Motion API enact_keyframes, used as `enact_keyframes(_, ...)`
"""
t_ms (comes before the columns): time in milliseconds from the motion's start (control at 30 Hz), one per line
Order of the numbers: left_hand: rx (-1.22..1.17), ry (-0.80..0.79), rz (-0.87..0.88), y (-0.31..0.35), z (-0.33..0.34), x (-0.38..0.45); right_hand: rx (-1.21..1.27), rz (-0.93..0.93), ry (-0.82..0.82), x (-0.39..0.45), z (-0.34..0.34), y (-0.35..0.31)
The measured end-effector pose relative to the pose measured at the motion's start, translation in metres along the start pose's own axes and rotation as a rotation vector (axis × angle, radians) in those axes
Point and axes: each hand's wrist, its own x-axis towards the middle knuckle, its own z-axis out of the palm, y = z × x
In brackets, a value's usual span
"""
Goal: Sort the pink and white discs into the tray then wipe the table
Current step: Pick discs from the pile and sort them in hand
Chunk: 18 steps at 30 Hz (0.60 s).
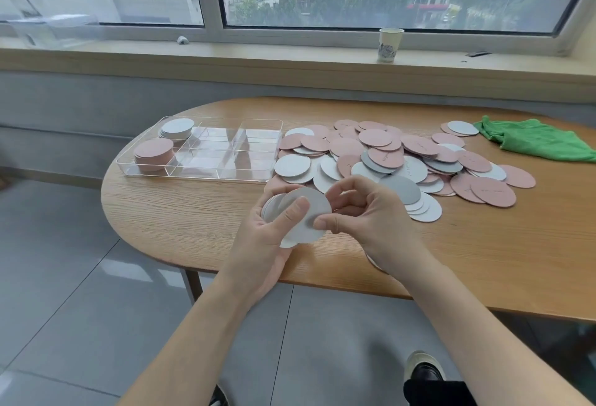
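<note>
- The left hand [271, 228] grips a small stack of white round card discs [298, 218], thumb across the top.
- The right hand [361, 212] pinches that stack's edge.
- Beyond, a loose heap of pink and white discs [403, 160] covers the oval wooden table [193, 212].
- Far left, the clear plastic compartment tray [222, 147] holds one white pile [177, 128] and one pink pile [153, 152].
- A green cloth [535, 139] lies far right.

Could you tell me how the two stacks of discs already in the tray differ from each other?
The pink stack sits in the tray's near-left compartment; the white stack sits in the far-left one. They differ in colour. Both are tidy piles of round discs, alike in disc size.
</note>
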Motion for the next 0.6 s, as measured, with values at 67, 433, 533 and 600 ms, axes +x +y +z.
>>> enact_keyframes(67,-0.003,-0.012,-0.004,-0.005,0.004,0.001,-0.035,-0.021,0.003,-0.002,0.0,-0.001)
enact_keyframes(433,-0.058,-0.058,-0.096,-0.017,0.032,0.002,-0.415,-0.144,0.269,-0.007,-0.045,0.004)
enact_keyframes(533,-0.06,-0.049,-0.098,-0.018,0.041,0.004,-0.62,-0.032,0.335,-0.005,-0.083,0.014)
enact_keyframes(600,-0.041,-0.051,-0.098,-0.022,0.047,0.005,-0.726,0.068,0.345,-0.004,-0.105,0.022)
